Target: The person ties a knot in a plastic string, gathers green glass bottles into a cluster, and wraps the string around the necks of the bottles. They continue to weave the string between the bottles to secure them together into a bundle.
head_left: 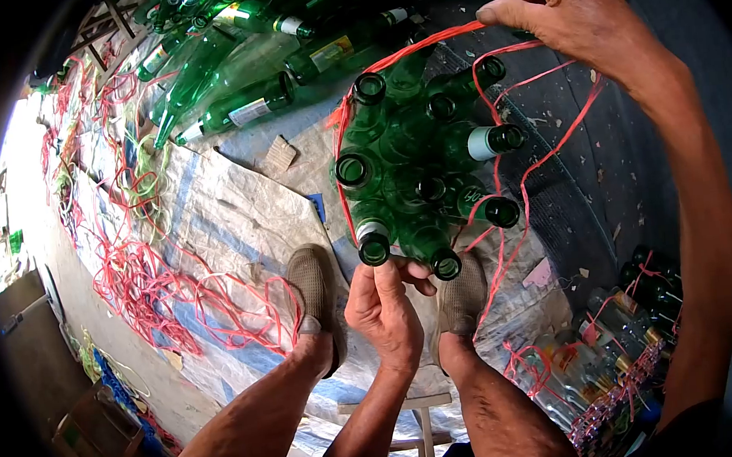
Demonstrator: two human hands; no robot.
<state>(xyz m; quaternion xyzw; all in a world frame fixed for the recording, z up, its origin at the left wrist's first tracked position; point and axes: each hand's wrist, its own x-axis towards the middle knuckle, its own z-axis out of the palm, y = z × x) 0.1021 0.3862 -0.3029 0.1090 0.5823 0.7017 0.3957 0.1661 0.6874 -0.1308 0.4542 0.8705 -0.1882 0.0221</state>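
Observation:
A cluster of upright green glass bottles (403, 145) stands between my feet, the necks pointing up toward me. My right hand (558, 7) is raised at the upper right, closed in a pinch on red plastic twine (421, 45). From there the twine stretches to the back of the cluster and runs down its left side. My left hand (386, 312) is at the near side with curled fingers, one fingertip right at the front bottle's neck (373, 243); what it grips is hidden. Loose red strands hang along the cluster's right side.
More green bottles (247, 105) lie in a heap at the back. Tangled red twine (145, 286) covers the sheeting (237, 212) at left. Clear bottles (567, 371) tied with twine stand at lower right. A wooden stool (425, 404) shows between my legs, my shoes (313, 292) beside the cluster.

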